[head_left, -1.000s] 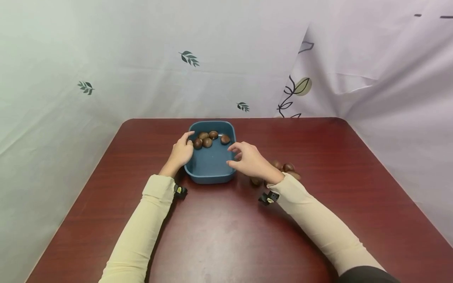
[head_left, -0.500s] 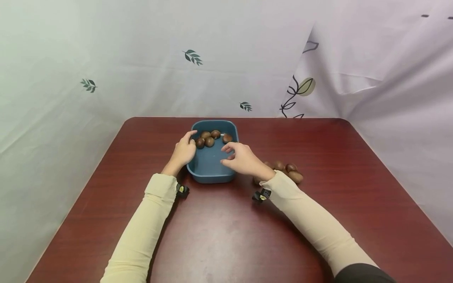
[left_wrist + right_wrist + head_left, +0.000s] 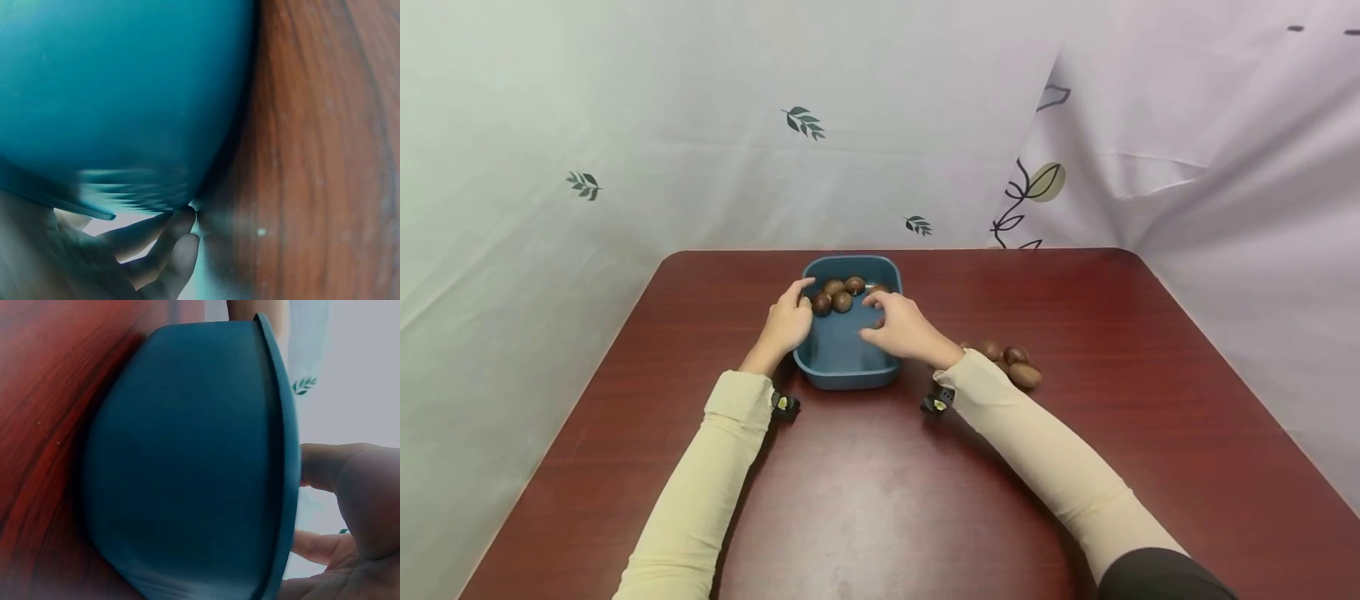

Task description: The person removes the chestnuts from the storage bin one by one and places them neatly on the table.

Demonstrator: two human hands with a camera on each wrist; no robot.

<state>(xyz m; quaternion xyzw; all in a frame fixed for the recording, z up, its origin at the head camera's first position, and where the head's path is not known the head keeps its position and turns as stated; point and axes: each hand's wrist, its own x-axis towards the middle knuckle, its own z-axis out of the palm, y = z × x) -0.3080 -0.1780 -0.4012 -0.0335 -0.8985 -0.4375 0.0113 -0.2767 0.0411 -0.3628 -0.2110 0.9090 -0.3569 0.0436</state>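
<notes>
A blue plastic box stands on the table, with several brown chestnuts gathered at its far left. My left hand holds the box's left side; in the left wrist view its fingers lie against the outer wall below the rim. Over the right rim reaches my right hand, thumb and fingers curved but apart, with no chestnut visible between them. Its fingers partly cover another chestnut near the far right corner. In the right wrist view, the box wall hides the fingertips.
More chestnuts lie in a pile on the dark red table right of the box, partly hidden by the right forearm. White patterned cloth hangs behind the table and at its sides.
My right hand has moved left, farther over the box, and now overlaps the chestnut at the far right corner. More of the pile on the right shows. The left hand stays put.
</notes>
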